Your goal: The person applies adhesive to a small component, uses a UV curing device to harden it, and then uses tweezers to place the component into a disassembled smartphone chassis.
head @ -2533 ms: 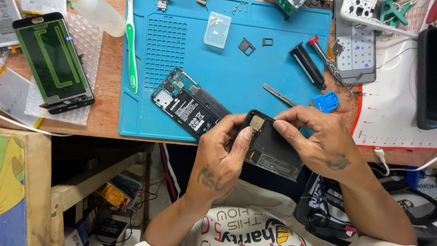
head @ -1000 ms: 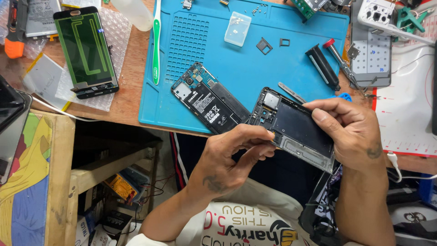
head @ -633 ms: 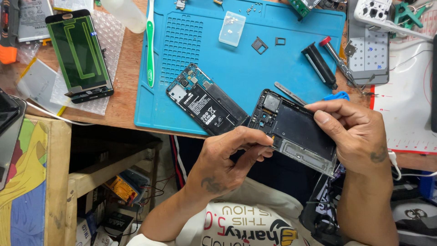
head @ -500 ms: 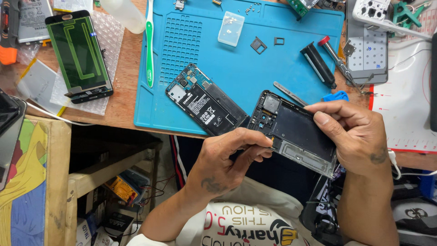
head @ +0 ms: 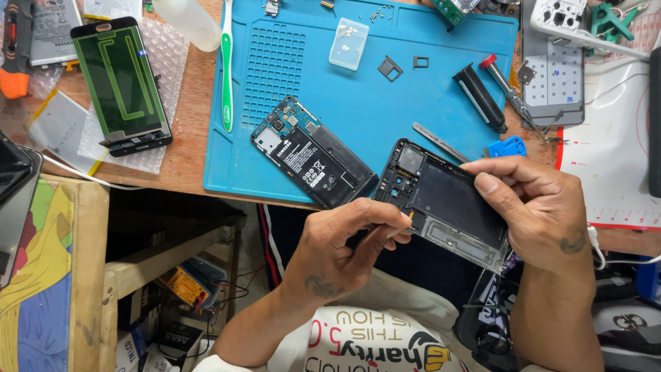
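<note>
My right hand (head: pixel 544 213) grips a black phone back frame (head: pixel 444 200) by its right edge, held tilted over the near edge of the blue work mat (head: pixel 358 96). My left hand (head: pixel 344 244) pinches a thin dark tool whose tip touches the frame's lower left edge, near the camera cut-out. An opened phone body (head: pixel 310 160) with its battery and circuit board showing lies on the mat just left of the frame.
A phone screen panel (head: pixel 122 86) rests on bubble wrap at the left. A green toothbrush (head: pixel 226 65), a small clear box (head: pixel 348 44), black tubes (head: pixel 480 96), metal tweezers (head: pixel 441 142) and a red-tipped screwdriver (head: pixel 506 86) lie on the mat.
The frame has turned from between both hands into my right hand alone. My left hand has let go of it and now works a thin tool at its lower left edge.
</note>
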